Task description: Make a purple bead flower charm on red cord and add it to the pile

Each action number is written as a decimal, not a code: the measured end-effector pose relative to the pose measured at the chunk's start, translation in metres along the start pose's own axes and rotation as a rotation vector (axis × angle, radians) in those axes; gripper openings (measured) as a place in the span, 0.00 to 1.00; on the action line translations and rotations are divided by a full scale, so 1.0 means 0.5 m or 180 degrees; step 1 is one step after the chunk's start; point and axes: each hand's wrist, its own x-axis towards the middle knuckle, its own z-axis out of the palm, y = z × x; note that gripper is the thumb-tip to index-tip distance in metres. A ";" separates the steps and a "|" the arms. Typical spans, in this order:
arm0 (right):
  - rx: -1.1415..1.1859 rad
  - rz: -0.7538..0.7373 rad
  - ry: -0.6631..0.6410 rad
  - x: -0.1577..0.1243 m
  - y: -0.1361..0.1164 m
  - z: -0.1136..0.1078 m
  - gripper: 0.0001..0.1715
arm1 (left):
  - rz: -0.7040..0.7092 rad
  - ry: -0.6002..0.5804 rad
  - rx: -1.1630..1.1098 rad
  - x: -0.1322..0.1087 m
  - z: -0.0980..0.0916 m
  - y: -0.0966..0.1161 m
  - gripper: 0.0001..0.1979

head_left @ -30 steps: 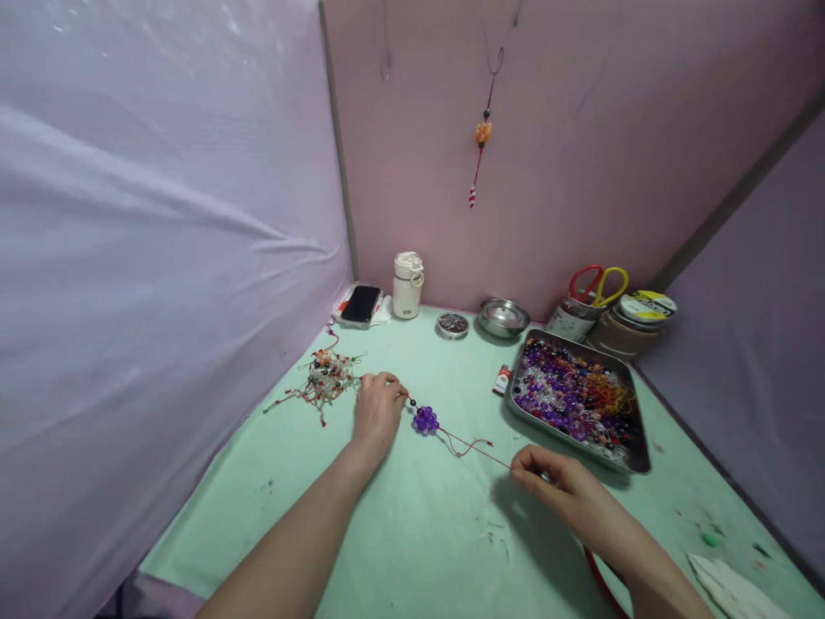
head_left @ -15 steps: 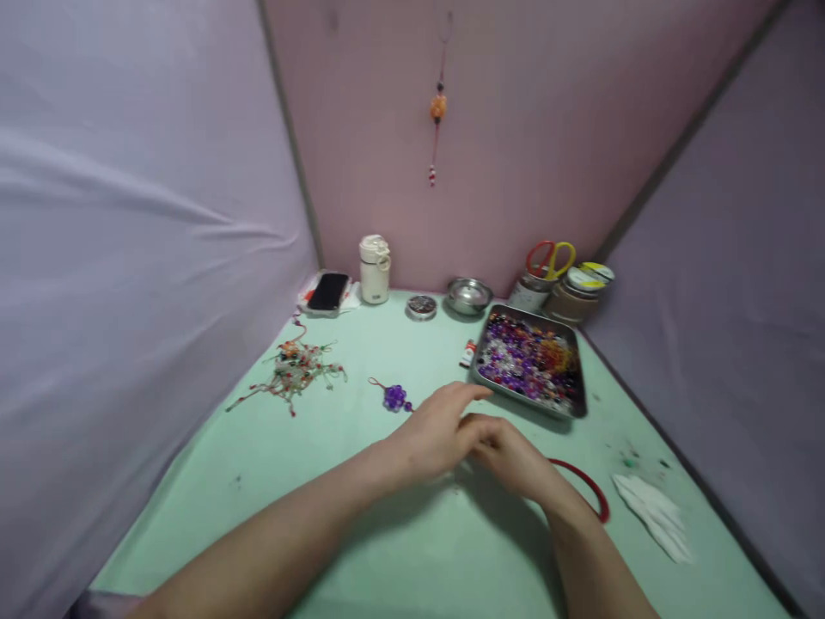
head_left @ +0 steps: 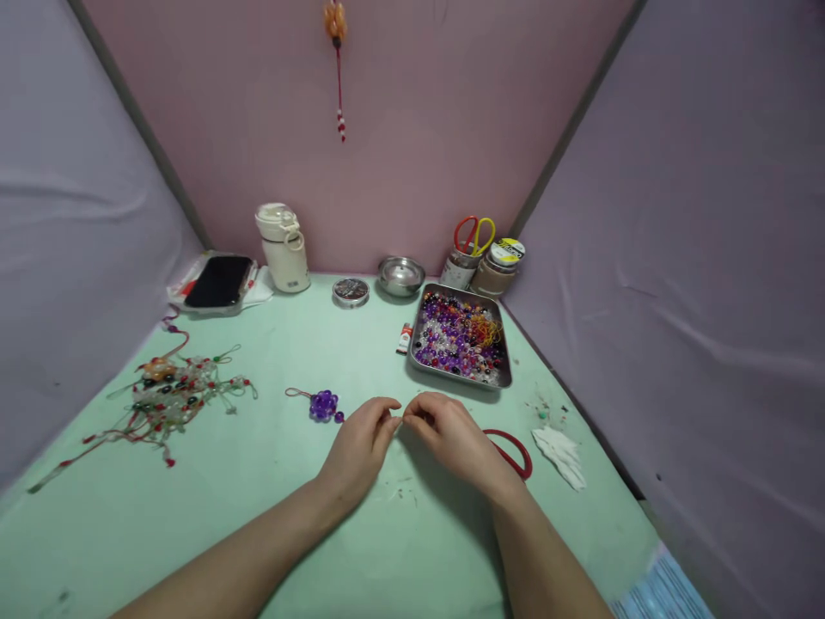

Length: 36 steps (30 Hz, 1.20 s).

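My left hand [head_left: 361, 443] hovers low over the table, fingers curled in a pinch toward my right hand. Facing it, my right hand [head_left: 451, 438] pinches with thumb and forefinger, its tips almost touching the left ones. Whatever is between the fingertips is too small to make out. A purple beaded charm [head_left: 323, 406] with a thin cord loop lies just left of my left hand, its lower end running behind that hand. Partly hidden by my right wrist is a red loop-shaped handle [head_left: 525, 460].
A metal tray [head_left: 455, 378] of mixed beads stands beyond my hands, a small red-and-white item [head_left: 404, 339] beside it. At left lies a heap of beaded cords [head_left: 174, 395]. Behind are a phone [head_left: 220, 281], bottle [head_left: 285, 254], round tin [head_left: 351, 292], metal bowl [head_left: 400, 277], scissors [head_left: 473, 236] and jar [head_left: 496, 271]; right, white cloth [head_left: 559, 456].
The view has shifted right and closer to the table. My hands, overlapping before, are now side by side with fingertips meeting. The purple charm stays on the table.
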 end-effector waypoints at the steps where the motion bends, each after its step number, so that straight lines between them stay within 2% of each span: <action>1: -0.0005 0.0025 0.0015 0.001 0.001 -0.001 0.08 | 0.0118 0.0044 0.0009 0.000 0.002 -0.003 0.10; 5: 0.0006 0.0095 0.0011 0.006 0.004 -0.007 0.07 | 0.0447 0.0127 0.0067 0.000 0.002 -0.004 0.10; 25: 0.0156 0.0136 -0.0049 0.003 0.004 -0.006 0.08 | 0.0507 0.0493 0.0100 0.004 0.000 -0.006 0.06; 32: 0.0264 0.0464 0.0528 0.013 0.017 -0.014 0.10 | 0.0418 0.0643 0.0048 0.008 -0.001 -0.011 0.06; 36: 0.0121 0.0427 0.0839 -0.012 0.001 -0.052 0.09 | 0.0409 0.0675 0.0059 0.008 -0.002 -0.010 0.06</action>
